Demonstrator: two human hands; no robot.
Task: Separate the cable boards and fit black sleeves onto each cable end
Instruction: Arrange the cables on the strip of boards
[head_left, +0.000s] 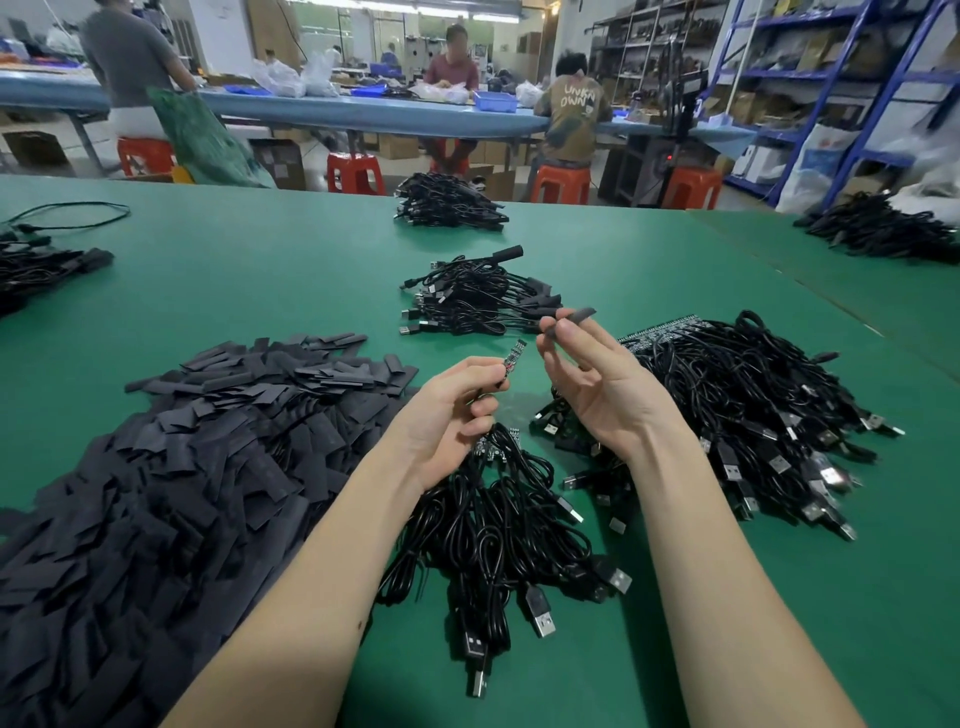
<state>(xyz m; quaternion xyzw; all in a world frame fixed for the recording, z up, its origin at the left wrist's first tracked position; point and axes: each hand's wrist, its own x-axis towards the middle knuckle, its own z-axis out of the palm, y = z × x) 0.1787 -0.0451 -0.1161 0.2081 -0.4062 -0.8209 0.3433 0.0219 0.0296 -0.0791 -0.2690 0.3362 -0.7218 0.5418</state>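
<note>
Black sleeve (573, 316) in right hand (592, 379); board (513, 358) in left hand (452, 410)

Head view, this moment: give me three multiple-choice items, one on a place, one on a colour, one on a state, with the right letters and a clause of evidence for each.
1. Where does the big heap of loose black sleeves lie?
A. on the person's left
B. on the person's right
C. on a red stool

2. What colour is the table?
A. blue
B. green
C. white

3. What is the right hand doing?
A. lying flat on the table
B. pinching a single black sleeve
C. gripping a USB plug

Answers: 1 A, the heap fills the left side of the table beside the left forearm. 2 B, green shows between all the piles. 3 B, thumb and fingertips hold one sleeve up, while the left hand holds a cable end with its small board.
</note>
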